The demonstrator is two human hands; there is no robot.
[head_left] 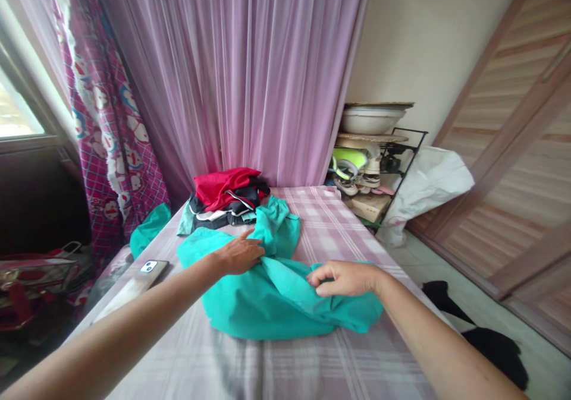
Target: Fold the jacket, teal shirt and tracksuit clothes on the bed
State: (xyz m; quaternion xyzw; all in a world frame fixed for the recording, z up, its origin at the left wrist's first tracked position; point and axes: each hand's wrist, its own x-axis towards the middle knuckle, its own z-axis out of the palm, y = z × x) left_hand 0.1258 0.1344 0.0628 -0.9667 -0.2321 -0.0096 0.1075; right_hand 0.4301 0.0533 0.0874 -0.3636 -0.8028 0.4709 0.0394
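A teal garment (272,305) lies spread and rumpled on the bed, with a gathered, elastic-looking part at its far end. My left hand (241,252) is on its upper middle, index finger stretched forward and the other fingers closed on a fold. Creases in the cloth run together at that spot. To the right, my right hand (343,278) rests over the garment with loosely bent fingers, the thumb apart from them and cloth showing in the gap. Just beyond the garment sits a pile of clothes, a red garment (223,187) on top of dark ones with white trim (236,213).
A phone (151,269) lies at the left edge of the plaid bedsheet (321,210). More teal cloth (151,227) hangs at that side. Purple curtains (250,79) close off the far end. Right of the bed stand a shoe rack (401,174), a white bag (428,180) and black cloth (495,352).
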